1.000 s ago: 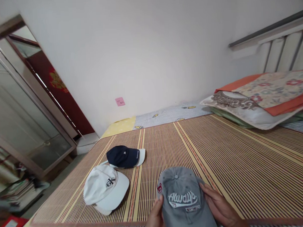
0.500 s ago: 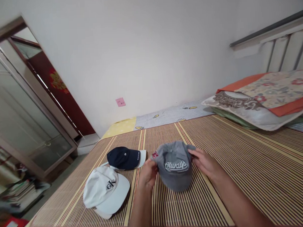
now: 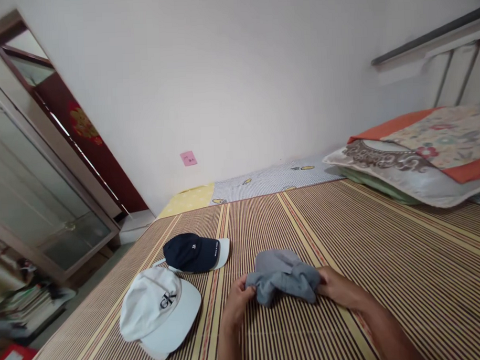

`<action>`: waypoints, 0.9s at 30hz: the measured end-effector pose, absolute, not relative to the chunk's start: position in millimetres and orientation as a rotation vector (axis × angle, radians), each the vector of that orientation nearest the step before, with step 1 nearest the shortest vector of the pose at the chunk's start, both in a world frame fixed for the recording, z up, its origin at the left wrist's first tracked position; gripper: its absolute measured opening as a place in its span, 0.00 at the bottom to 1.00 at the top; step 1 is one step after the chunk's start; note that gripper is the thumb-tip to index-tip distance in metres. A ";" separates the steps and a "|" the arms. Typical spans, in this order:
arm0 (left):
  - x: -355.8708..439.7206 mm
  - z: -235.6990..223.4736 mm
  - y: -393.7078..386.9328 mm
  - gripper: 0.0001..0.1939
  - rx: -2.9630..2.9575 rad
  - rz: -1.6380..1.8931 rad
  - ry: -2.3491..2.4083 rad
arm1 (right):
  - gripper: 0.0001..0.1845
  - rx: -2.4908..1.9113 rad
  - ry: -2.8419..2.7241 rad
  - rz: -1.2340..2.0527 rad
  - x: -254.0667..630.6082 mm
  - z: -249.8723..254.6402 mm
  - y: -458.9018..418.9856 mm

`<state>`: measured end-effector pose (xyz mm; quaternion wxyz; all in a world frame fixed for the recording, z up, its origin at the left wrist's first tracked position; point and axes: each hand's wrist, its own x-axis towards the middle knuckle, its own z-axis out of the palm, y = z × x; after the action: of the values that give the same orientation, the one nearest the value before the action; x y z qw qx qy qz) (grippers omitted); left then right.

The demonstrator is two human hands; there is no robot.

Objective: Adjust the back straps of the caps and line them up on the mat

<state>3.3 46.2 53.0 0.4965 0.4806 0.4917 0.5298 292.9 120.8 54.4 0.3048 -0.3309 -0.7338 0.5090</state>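
Note:
A grey baseball cap (image 3: 283,278) is held between my two hands over the striped mat. Its brim now points away from me, and the soft crown sags in folds on the near side. My left hand (image 3: 239,301) pinches the cap's left edge with thumb and fingers. On the opposite edge my right hand (image 3: 334,286) grips the fabric, its fingertips partly hidden by the cap. To the left of my left hand lie a white cap (image 3: 153,309) with black "CK" letters and, behind it, a navy cap (image 3: 193,252) with a white brim.
The striped mat (image 3: 376,259) covers the bed. Stacked pillows (image 3: 405,169) lie at the back right, below a railing (image 3: 427,37). A pink note (image 3: 188,158) is on the white wall. A glass-paned door (image 3: 38,171) stands at the left.
The grey cap has been turned over, from its brim and "Always" lettering facing me to its brim pointing away, and lowered slightly. Both hands keep hold of its sides.

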 end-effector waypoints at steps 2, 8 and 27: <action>-3.3 44.2 39.5 0.10 1.192 1.203 1.238 | 0.13 -0.888 -1.987 1.444 292.9 51.5 115.3; -11.5 34.7 49.4 0.03 1.280 1.346 1.530 | 0.15 -0.895 -2.076 1.445 297.2 43.3 123.3; 2.6 30.1 43.7 0.08 1.355 1.090 1.847 | 0.22 -1.448 -2.088 0.947 291.1 50.5 113.4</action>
<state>2.6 43.7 30.1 0.2977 0.5100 0.6951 0.4100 291.1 113.4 50.5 0.2133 -0.5217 -0.7523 0.3410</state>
